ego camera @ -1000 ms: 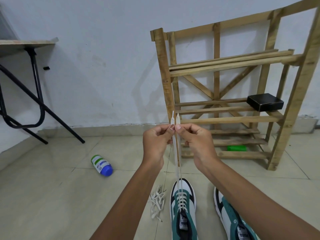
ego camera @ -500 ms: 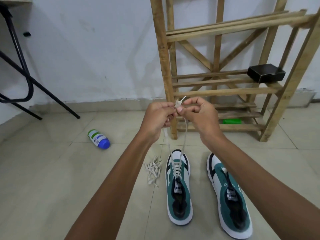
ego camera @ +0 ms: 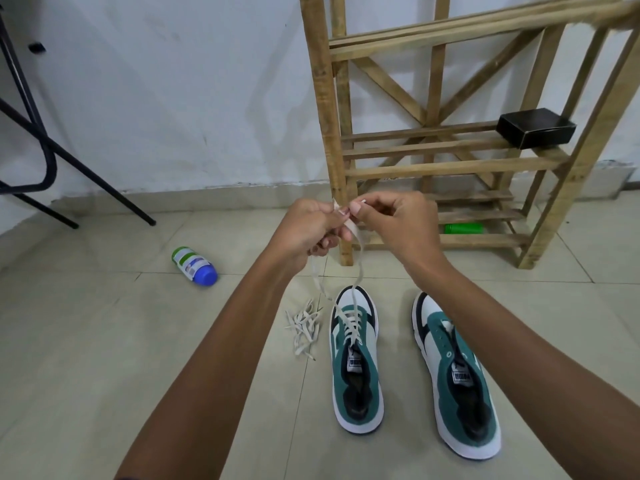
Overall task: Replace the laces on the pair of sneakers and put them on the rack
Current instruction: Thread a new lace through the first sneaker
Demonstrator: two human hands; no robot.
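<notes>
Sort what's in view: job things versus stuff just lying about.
Job: left hand, right hand, lace, left sneaker, right sneaker, loose lace pile, rack.
Lying about: bottle, black box, green thing, table legs.

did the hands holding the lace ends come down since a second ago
Yes. Against the wooden rack, the left hand and right hand dropped from its middle slats to its lowest shelves, leaving the lace slack above the left sneaker.

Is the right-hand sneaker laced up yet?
No: the right sneaker shows bare eyelets with no white lace, while the left sneaker carries the lace both hands are holding.
</notes>
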